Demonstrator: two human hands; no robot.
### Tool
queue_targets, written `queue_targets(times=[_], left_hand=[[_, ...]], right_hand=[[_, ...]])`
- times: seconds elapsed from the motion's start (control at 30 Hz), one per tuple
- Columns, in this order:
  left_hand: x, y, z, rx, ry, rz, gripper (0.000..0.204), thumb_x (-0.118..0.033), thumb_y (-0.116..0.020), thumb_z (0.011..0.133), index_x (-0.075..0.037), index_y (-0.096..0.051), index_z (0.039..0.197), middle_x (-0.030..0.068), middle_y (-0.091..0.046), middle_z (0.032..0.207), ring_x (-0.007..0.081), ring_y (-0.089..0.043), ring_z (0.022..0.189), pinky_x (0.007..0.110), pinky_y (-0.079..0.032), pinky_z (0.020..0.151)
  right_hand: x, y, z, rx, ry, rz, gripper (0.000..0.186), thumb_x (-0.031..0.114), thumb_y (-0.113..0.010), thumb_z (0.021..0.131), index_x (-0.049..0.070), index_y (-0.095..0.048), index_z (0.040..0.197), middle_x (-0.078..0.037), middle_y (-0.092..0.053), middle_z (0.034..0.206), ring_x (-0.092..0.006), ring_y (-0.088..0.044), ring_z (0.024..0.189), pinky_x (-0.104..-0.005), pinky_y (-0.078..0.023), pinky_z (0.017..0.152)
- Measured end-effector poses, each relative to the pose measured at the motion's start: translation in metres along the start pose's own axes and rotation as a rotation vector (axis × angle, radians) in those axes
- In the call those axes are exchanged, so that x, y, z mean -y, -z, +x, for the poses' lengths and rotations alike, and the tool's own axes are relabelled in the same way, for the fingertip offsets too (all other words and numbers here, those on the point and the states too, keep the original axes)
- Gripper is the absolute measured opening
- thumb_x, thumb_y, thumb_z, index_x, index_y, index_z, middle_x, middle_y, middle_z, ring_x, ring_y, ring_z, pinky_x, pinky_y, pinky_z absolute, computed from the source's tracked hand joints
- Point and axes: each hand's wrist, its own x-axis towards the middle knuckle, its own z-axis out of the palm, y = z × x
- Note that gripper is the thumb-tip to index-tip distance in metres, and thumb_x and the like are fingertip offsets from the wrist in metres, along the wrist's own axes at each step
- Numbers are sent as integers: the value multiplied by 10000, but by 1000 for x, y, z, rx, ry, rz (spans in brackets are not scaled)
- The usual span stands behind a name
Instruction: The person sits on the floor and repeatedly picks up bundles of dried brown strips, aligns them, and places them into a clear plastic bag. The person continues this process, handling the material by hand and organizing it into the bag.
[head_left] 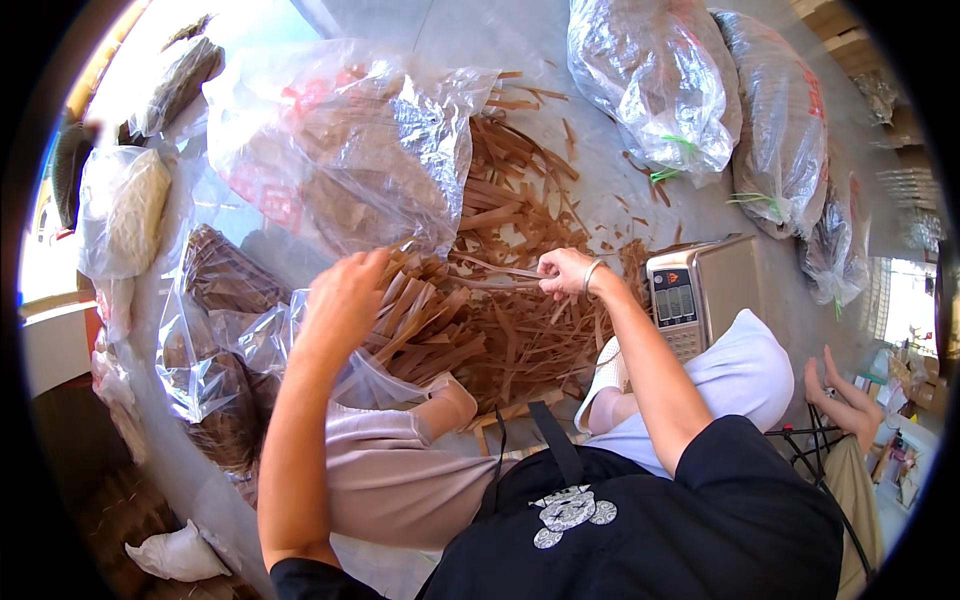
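In my right hand, with a light bracelet at the wrist, the fingers are pinched on long, thin brown strips that stretch left toward the bundle. My left hand has its fingers bent and together at the edge of a thick bundle of flat brown strips; its fingertips are partly hidden, so what they grip cannot be made out. The bundle lies in an opened clear plastic bag near my foot. More loose brown strips are heaped on the floor between my feet and beyond.
A large clear bag of brown material lies beyond my left hand. A metal-topped scale with a display stands right of the heap. Filled, tied bags sit far right; dark bundles in plastic lie left. Another person's feet show at right.
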Motion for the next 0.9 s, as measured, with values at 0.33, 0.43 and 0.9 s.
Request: queue_targets(times=[0.33, 0.43, 0.9], left_hand=[[-129, -93, 13, -231, -441, -350, 1099, -118, -759, 624, 1, -3, 1412, 172, -418, 1251, 332, -377, 1200, 489, -194, 1064], [-162, -110, 12, -425, -379, -729, 963, -29, -684, 660, 14, -79, 1409, 134, -544, 909, 301, -531, 892, 415, -400, 860], [-174, -99, -4, -328, -138, -1438, 90, -66, -468, 925, -17, -538, 951, 9, -558, 779, 84, -507, 683, 215, -404, 622]], right_hand=[[68, 23, -154, -324, 426, -310, 252, 151, -631, 679, 15, -573, 884, -152, -622, 790, -315, -592, 744, -372, -458, 658], [52, 27, -177, -353, 418, -269, 259, 182, -648, 691, 22, -587, 885, -142, -630, 769, -281, -609, 730, -349, -465, 661], [29, 43, -238, -630, 566, 423, 333, 146, -677, 808, -31, -593, 1077, -25, -628, 804, -52, -557, 736, -211, -457, 683]])
